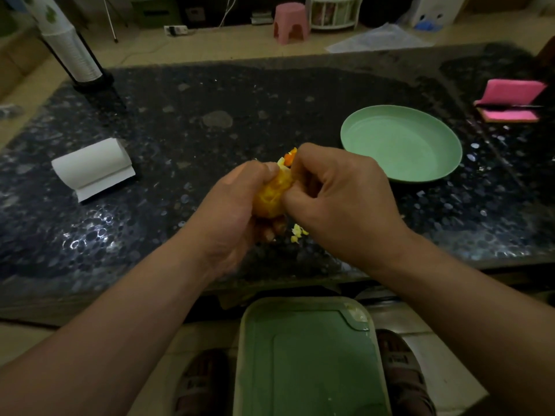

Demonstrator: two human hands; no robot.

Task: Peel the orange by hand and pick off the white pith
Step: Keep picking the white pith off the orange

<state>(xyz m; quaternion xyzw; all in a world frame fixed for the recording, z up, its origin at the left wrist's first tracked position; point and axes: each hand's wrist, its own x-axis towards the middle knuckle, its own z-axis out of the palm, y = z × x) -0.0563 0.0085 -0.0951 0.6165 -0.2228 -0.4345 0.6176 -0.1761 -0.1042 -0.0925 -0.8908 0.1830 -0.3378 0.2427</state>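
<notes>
Head: orange inside left grip, right grip pinching peel.

A white paper roll lies at nine o'clock on the dark speckled table, a green plate at two, a pink pad beyond it, stacked cups at eleven, a green tray at six.

One left hand, one right hand, one orange, one plate, one paper roll
</notes>
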